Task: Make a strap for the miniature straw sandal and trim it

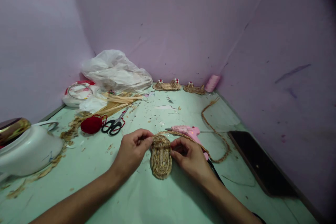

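The left hand is nearly closed, thumb and forefinger pinching the upper left rim of a sole-shaped coil of brown plant-fibre braid. The right hand is half curled; its thumb and forefinger stand slightly apart with their tips at the coil's upper right edge, and how firmly they grip cannot be told. The coil, rounded at both ends and ridged in concentric rows, is between the two hands, near the middle of the work surface. From its top a plaited cord runs behind the right hand, then loops up to a frayed end. Just beyond the coil lies a smooth pink plastic glue gun, its metal nozzle directed left.

Left of the hands are black-handled scissors, a fuzzy ball of red yarn, dry flat strips and, at the near left, a glossy white vessel. A crumpled translucent bag, two braided pieces with red-and-white ornaments and a pink spool line the back wall. A flat dark slab follows the right edge. Pale green surface extends between the left forearm and the yarn, and from the coil toward the near side.
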The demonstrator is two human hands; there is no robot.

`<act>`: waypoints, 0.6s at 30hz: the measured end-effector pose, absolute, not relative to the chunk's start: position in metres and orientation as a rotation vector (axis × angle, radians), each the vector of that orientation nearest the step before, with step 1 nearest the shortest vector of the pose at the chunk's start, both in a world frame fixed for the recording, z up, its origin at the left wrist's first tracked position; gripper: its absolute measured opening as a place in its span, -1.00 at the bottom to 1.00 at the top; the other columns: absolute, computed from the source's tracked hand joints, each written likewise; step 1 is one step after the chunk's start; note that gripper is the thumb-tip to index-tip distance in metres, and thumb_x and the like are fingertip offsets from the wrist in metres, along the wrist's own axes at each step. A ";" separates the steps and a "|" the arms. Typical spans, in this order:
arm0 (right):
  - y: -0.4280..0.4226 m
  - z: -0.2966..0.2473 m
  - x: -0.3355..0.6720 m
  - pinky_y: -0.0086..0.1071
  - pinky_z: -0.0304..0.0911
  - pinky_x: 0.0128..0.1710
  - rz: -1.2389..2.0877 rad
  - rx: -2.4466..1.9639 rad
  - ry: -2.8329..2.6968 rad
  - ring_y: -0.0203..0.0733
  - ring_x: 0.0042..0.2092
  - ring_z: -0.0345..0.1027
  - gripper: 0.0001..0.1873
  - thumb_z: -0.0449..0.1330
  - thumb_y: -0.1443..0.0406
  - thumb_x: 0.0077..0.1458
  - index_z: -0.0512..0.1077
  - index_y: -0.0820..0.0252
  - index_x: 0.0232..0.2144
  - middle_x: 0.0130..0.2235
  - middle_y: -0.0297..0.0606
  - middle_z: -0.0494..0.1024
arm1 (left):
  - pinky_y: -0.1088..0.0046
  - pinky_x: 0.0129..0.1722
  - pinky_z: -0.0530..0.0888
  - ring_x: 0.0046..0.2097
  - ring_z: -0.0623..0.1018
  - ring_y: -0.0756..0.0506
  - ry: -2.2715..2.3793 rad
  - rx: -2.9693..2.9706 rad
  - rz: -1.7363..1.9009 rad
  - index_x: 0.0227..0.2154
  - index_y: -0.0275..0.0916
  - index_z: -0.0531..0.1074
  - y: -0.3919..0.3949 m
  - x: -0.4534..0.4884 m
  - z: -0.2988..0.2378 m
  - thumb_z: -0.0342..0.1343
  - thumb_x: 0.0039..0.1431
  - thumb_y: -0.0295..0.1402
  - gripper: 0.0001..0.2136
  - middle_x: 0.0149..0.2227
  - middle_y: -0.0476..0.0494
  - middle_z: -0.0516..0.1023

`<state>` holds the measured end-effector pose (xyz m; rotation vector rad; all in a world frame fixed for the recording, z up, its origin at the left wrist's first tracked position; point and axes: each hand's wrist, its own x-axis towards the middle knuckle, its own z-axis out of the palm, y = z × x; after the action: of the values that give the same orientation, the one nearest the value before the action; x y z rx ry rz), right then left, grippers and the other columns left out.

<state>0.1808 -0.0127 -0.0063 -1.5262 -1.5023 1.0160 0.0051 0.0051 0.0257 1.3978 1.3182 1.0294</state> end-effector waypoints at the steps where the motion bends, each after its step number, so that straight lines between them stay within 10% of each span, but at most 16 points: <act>1: -0.014 -0.004 0.181 -0.40 0.27 -0.46 0.984 -1.551 -1.502 -0.27 -0.48 0.34 -0.93 0.17 0.39 -0.17 0.39 0.21 -0.49 -0.50 -0.33 0.47 | 0.55 -0.49 0.30 -0.49 0.36 0.03 1.318 1.408 1.028 -0.51 -0.31 0.43 0.001 0.007 0.027 0.10 -0.11 -0.29 -0.83 -0.54 -0.02 0.44; 11: -0.009 -0.001 0.193 -0.33 0.31 -0.23 0.296 -1.451 -1.750 -0.15 -0.16 0.38 -0.66 0.07 0.44 0.02 0.42 0.13 -0.13 -0.13 -0.18 0.49 | 0.51 -0.49 0.32 -0.49 0.36 0.00 1.433 1.535 0.897 -0.53 -0.30 0.41 -0.003 0.011 0.014 0.09 -0.11 -0.20 -0.78 -0.55 -0.04 0.42; 18: 0.001 -0.004 0.187 -0.37 0.28 -0.25 0.279 -1.556 -1.804 -0.18 -0.24 0.41 -0.78 0.08 0.46 0.03 0.50 0.19 -0.32 -0.28 -0.18 0.54 | 0.51 -0.57 0.37 -0.54 0.39 -0.01 1.504 1.605 0.874 -0.45 -0.27 0.44 -0.001 0.010 0.007 0.11 -0.09 -0.18 -0.76 -0.56 -0.01 0.46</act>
<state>0.1871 0.0007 -0.0044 -1.5561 -1.8038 0.2793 0.0100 -0.0013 0.0073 1.6052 1.5037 0.8739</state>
